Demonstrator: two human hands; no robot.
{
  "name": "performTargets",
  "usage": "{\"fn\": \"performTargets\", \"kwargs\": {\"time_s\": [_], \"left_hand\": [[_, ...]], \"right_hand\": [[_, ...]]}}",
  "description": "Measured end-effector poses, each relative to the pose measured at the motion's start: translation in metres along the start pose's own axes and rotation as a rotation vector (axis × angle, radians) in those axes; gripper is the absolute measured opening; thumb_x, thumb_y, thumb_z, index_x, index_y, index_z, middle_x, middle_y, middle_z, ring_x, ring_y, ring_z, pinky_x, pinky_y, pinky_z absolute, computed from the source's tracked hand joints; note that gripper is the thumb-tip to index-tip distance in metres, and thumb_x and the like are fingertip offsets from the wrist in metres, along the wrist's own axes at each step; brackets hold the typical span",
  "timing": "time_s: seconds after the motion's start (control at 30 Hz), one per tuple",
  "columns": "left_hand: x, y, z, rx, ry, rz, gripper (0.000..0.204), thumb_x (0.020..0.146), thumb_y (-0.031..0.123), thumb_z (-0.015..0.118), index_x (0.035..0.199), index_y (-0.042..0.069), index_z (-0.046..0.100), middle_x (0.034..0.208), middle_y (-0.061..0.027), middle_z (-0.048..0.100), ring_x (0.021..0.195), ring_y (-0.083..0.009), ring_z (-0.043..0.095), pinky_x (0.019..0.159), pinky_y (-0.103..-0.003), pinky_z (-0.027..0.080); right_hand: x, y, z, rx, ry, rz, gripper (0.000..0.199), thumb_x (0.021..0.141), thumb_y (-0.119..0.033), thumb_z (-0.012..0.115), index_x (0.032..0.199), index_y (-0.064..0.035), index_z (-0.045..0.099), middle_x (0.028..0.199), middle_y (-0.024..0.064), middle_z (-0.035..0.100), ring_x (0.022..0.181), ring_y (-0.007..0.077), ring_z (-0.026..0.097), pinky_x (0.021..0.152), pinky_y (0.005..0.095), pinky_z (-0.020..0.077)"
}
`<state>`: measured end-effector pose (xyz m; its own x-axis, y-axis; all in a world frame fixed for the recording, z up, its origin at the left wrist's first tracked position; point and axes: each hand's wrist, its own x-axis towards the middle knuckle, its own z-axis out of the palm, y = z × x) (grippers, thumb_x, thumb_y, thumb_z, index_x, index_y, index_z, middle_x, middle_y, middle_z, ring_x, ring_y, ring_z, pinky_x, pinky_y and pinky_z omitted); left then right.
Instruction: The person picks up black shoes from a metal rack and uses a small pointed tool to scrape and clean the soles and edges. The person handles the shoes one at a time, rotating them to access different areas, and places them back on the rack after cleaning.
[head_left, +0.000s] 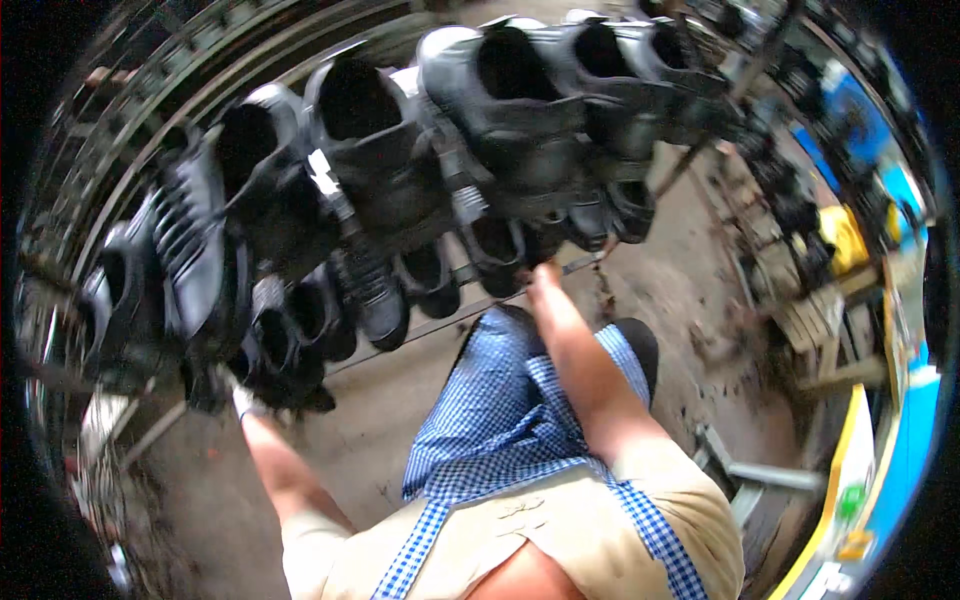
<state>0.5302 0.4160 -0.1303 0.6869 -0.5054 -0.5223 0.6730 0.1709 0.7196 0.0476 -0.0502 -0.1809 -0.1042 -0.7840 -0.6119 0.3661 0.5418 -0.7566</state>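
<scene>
Black shoes hang in two rows on a rack right in front of me. A large black shoe (385, 170) in the upper row has its dark opening facing me, with a black laced shoe (195, 245) farther left. My left hand (241, 398) reaches up beneath the left end of the lower row, close to a small black shoe (203, 388). Under the middle of that row, my right hand (542, 275) is beside another black shoe (497, 258). Shoes and blur hide the fingers of both hands, so any grip is unclear.
Metal rails (130, 120) curve behind the shoes at upper left. To the right stand a wooden frame (830, 325), a yellow object (843, 238) and a blue panel (905, 470). A grey metal bar (770, 474) lies low on the right, above the concrete floor (350, 440).
</scene>
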Motion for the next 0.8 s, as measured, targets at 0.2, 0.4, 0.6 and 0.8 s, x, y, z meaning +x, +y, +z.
{"fn": "performTargets", "kwargs": {"time_s": [0.2,0.4,0.6,0.8], "left_hand": [[0.047,-0.022,0.021,0.075,0.096,0.120,0.081,0.091,0.071,0.046,0.142,0.007,0.052,0.143,-0.0108,0.053,0.127,-0.0305,0.051,0.108,-0.049,0.041],[0.013,-0.012,-0.115,0.183,0.412,0.200,0.073,0.087,0.067,0.061,0.120,0.002,0.067,0.112,-0.0119,0.070,0.093,-0.0253,0.068,0.084,-0.041,0.054],[-0.108,-0.087,-0.070,0.243,0.573,0.184,0.025,0.091,0.029,0.069,0.105,0.008,0.069,0.093,-0.0086,0.072,0.076,-0.0234,0.068,0.072,-0.039,0.056],[-0.223,-0.134,0.043,-0.213,0.506,0.333,0.034,0.095,0.034,0.065,0.115,0.007,0.065,0.112,-0.0109,0.070,0.097,-0.0269,0.069,0.084,-0.041,0.057]], "right_hand": [[0.102,-0.006,0.005,0.149,-0.220,-0.130,0.022,0.092,-0.012,0.050,0.109,-0.0146,0.063,0.089,0.0027,0.064,0.067,0.0204,0.059,0.050,0.0361,0.0487],[0.079,0.038,0.059,0.118,-0.422,0.211,0.026,0.095,-0.042,0.055,0.089,-0.0170,0.059,0.073,0.0011,0.061,0.053,0.0151,0.052,0.039,0.0260,0.0334],[0.062,0.022,0.048,-0.036,-0.592,0.246,0.034,0.101,-0.048,0.046,0.095,-0.0179,0.062,0.068,-0.0008,0.055,0.045,0.0109,0.033,0.037,0.0252,0.0233],[0.026,0.036,-0.024,-0.038,-0.503,0.136,0.037,0.104,-0.034,0.045,0.083,-0.0097,0.062,0.073,0.0038,0.062,0.047,0.0101,0.039,0.037,0.0271,0.0276]]}}
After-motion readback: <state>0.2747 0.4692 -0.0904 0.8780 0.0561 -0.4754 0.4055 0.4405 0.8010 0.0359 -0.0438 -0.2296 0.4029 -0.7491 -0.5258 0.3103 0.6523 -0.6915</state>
